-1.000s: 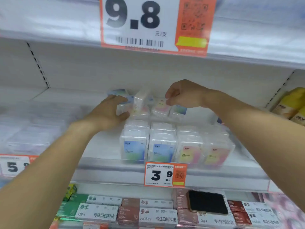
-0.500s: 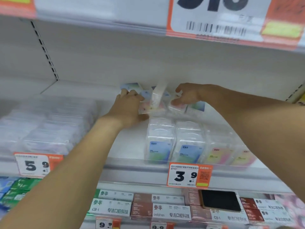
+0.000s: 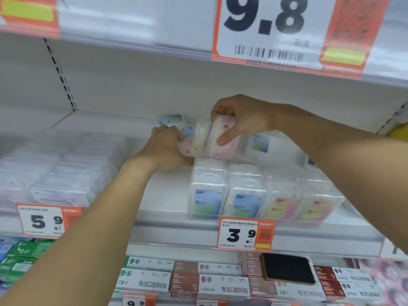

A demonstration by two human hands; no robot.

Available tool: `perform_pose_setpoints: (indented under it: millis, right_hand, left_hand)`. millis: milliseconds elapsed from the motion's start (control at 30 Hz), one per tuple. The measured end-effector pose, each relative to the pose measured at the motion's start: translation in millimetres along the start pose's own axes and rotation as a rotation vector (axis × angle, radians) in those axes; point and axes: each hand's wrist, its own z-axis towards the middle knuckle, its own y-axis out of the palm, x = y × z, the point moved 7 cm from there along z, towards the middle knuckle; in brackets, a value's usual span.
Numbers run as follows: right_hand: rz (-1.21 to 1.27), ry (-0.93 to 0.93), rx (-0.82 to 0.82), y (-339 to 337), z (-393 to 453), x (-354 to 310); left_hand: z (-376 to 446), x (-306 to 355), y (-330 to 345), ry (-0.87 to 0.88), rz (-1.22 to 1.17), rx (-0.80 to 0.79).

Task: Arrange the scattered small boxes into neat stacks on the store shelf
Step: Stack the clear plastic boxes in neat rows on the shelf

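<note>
Small clear plastic boxes with coloured labels sit on a white store shelf (image 3: 167, 195). A neat front row of boxes (image 3: 245, 191) stands upright, blue-green labels on the left and pink-yellow on the right. Behind it, my right hand (image 3: 240, 118) grips a pink-labelled box (image 3: 220, 138) from above, lifted and tilted. My left hand (image 3: 165, 149) holds another pink-labelled box (image 3: 187, 149) right beside it, the two touching. More loose boxes (image 3: 172, 120) lie at the back of the shelf.
A block of clear boxes (image 3: 59, 171) fills the shelf's left side. Price tags 5.9 (image 3: 42, 220) and 3.9 (image 3: 242, 235) hang on the shelf edge. The shelf above (image 3: 154, 25) overhangs closely. Toothpaste cartons and a black phone (image 3: 287, 270) lie on the shelf below.
My right hand has taken hold of a pink-labelled box and raised it off the back pile. My left hand has stayed at the loose boxes. The view shifted.
</note>
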Motion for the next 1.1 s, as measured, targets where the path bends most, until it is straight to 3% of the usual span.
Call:
perform_pose_setpoints:
  millis: [167, 367, 533, 767, 1000, 1100]
  right_hand:
    - [-0.082, -0.069, -0.005, 8, 10, -25]
    - [-0.174, 0.002, 0.053, 2, 10, -19]
    - [0.006, 0.133, -0.001, 6, -3, -2]
    - [0.149, 0.226, -0.069, 9, -20, 16]
    - [0.113, 0.189, 0.003, -13, -50, 44]
    - [0.162, 0.195, 0.034, -23, -74, 70]
  left_hand:
    - [-16, 3, -4, 0.026, -0.19, 0.032]
    - [-31, -3, -37, 0.048, -0.297, 0.125]
    - [-43, 6, -65, 0.18, -0.314, 0.149]
    - [-41, 15, -53, 0.137, -0.598, 0.129]
    - [-36, 39, -42, 0.183, -0.667, 0.169]
    - [-39, 54, -40, 0.249, -0.543, 0.137]
